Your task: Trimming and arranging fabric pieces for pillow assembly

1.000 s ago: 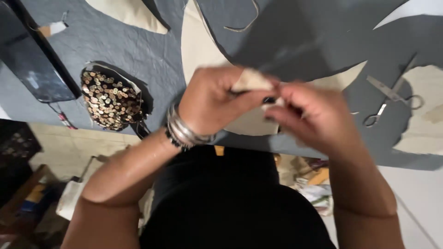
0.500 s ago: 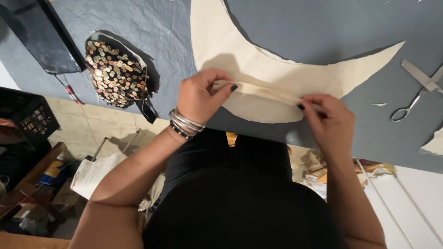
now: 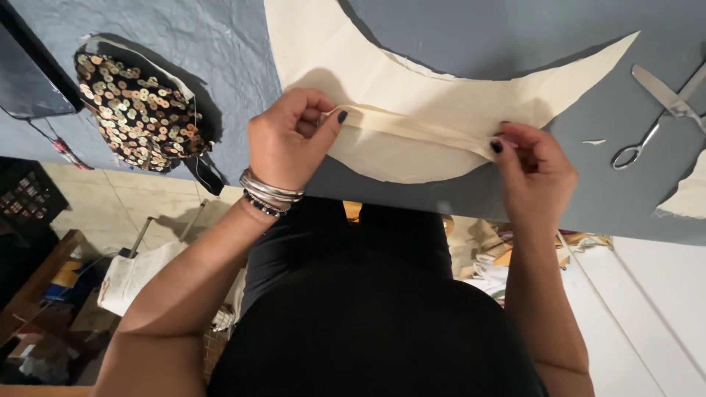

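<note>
Spread wider now, both hands [image 3: 294,140] [image 3: 533,169] pinch the folded cream fabric strip [image 3: 419,126] taut; uneven pull could skew it.

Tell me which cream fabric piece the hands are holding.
The large crescent-shaped cream piece on the grey table: left hand and right hand pinch its folded lower edge. The small cream scrap at the right lies untouched.

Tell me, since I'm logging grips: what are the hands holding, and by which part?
A cream fabric strip, stretched over the crescent fabric piece: left hand pinches its left end, right hand its right end.
</note>
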